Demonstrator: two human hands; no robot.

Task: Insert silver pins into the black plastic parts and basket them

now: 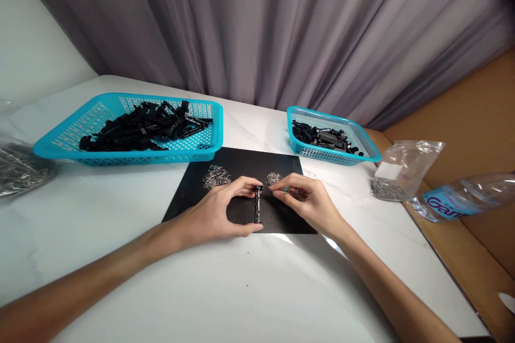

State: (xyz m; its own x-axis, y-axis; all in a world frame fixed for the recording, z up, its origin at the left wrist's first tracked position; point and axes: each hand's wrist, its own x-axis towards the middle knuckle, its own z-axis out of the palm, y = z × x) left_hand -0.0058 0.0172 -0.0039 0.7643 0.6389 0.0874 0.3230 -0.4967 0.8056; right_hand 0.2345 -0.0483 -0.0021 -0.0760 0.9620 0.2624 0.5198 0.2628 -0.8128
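Between the thumb and fingers of my left hand a narrow black plastic part is gripped by its two ends, above a black mat. Just right of it, my right hand has thumb and forefinger pinched together; whatever is between the tips is too small to make out. A pile of small metal pieces lies on the mat close to my right fingertips, partly hidden by that hand. Behind my left hand is a second pile of small metal pieces.
A large blue basket of black parts stands back left, a smaller blue basket of similar parts back right. Clear bags of metal pieces lie at the left and right. A plastic bottle lies on its side at the right edge.
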